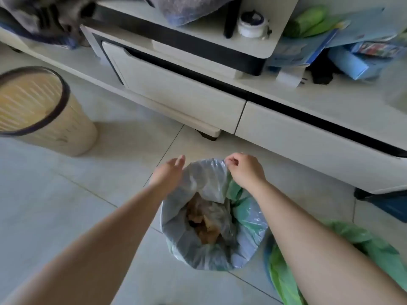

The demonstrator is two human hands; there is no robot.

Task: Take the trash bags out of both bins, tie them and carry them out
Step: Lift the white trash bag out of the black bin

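Head view. A grey, see-through trash bag (198,249) is standing on the tiled floor (66,205) in front of a low white cabinet (176,95), mouth gaping, with brown waste showing inside. Whether a bin is sitting under it cannot be told.

The right hand (244,170) is pinching the far rim of the trash bag, fingers curled round the plastic and lifting it into a peak. The left hand (169,170) is hovering at the bag's left rim with fingers straight and relaxed, gripping nothing; contact with the plastic is unclear.

A second green bag (374,243) is lying on the floor just beside it, to the right, partly under the right forearm. A beige bin (66,137) with a dark rim is standing well apart at the left, with no liner showing.
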